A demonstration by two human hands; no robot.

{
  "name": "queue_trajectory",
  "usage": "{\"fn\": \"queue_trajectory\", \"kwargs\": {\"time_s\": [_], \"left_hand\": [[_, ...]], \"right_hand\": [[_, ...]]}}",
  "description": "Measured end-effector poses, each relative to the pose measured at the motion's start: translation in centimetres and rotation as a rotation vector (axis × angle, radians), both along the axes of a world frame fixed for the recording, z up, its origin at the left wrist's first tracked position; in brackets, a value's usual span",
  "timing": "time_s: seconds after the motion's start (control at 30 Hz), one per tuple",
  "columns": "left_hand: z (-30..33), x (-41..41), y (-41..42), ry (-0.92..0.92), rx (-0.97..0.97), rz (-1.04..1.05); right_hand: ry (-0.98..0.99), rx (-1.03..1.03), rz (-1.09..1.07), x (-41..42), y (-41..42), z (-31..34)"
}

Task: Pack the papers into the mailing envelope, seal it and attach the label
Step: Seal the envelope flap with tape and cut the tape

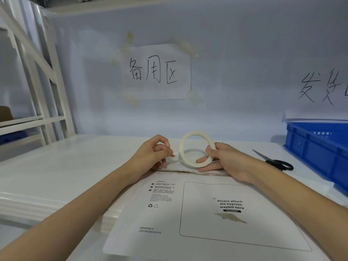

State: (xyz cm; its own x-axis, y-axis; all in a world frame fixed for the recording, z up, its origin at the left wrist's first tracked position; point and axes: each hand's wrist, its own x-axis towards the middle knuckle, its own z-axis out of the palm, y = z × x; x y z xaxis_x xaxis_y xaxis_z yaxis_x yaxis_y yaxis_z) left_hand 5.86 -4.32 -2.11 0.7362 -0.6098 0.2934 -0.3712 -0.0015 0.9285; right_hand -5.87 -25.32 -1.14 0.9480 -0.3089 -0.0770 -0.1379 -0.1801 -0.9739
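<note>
The envelope (207,213) lies flat before me, its flap edge running nine to three under both hands. My right hand (224,161) grips the tape (195,149); my left hand (156,151), at nine o'clock of the roll, pinches its free end.

Setting is judged to be a packing and dispatch station in a small warehouse or stockroom. A white worktop (79,166) is set against a pale wall, onto which handwritten paper zone signs (156,72) are taped. White metal shelving (37,81) is seen at left, with a cardboard box (5,113) partly visible behind it. A blue plastic crate (318,147) is placed at right. A courier mailing envelope (207,213) printed for an express waybill, a tape roll (195,149) and scissors (275,162) are laid out.
</note>
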Motion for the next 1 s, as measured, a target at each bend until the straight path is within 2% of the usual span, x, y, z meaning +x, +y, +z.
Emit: {"fn": "queue_trajectory", "kwargs": {"time_s": [0.6, 0.77, 0.87, 1.0], "left_hand": [[-0.5, 0.7, 0.1, 0.008, 0.021, 0.012], [0.1, 0.7, 0.6, 0.19, -0.031, -0.062], [0.6, 1.0, 1.7, 0.221, -0.028, -0.072], [1.4, 1.7, 3.4, 0.159, 0.118, 0.002]], "right_hand": [[0.002, -0.091, 0.042, -0.5, 0.7, 0.5], [-0.032, -0.137, 0.044, -0.7, 1.0, 0.7], [-0.058, -0.205, 0.036, -0.8, 1.1, 0.7], [-0.108, -0.335, 0.044, -0.7, 1.1, 0.5]]}}
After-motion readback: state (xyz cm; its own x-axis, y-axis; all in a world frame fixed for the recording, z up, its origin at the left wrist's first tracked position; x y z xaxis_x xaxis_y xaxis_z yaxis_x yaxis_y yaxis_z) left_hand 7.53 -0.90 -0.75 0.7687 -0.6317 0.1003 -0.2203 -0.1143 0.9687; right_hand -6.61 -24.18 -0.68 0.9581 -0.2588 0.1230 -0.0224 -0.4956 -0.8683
